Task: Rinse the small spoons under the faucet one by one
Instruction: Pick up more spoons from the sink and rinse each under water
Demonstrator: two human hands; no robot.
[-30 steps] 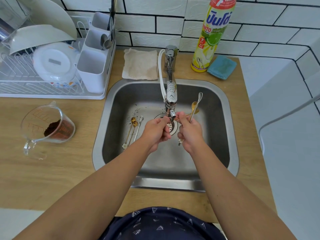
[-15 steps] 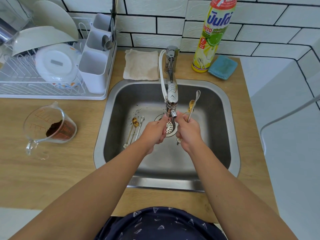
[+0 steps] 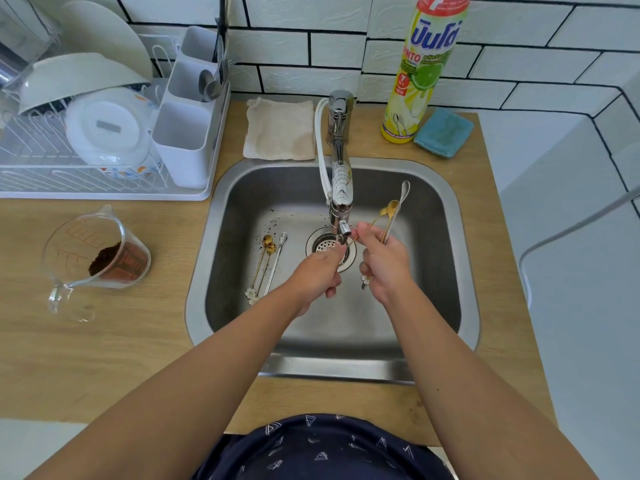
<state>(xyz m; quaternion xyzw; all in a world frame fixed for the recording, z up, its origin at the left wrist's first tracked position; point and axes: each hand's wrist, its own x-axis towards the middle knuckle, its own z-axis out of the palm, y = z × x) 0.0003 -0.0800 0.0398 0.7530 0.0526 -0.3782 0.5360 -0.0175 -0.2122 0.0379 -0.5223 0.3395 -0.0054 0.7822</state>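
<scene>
We note little change over the last second: both hands have stayed under the faucet (image 3: 341, 174), and the gold spoon's bowl has shifted only slightly. We judge the rinse of one spoon is under way, with three spoons left to do.

Left to right: a dish rack (image 3: 86, 174) with bowls and a white caddy (image 3: 180, 143) stands on the wooden table (image 3: 104, 341); a glass jug (image 3: 93, 258) holding brown grounds sits nearer. In the sink (image 3: 346, 327), three soiled spoons (image 3: 268, 261) lie beside the drain (image 3: 323, 245), with specks around them. The left hand (image 3: 317, 271) is curled below the spout; what it grips we cannot tell. The right hand (image 3: 384, 261) grips two spoons, a gold spoon (image 3: 389, 209) and a silver spoon (image 3: 401, 199), bowls raised. Behind the sink lie a cloth (image 3: 278, 133), a soap bottle (image 3: 422, 74) and a blue sponge (image 3: 443, 133). White tiles form the wall (image 3: 311, 46).
</scene>
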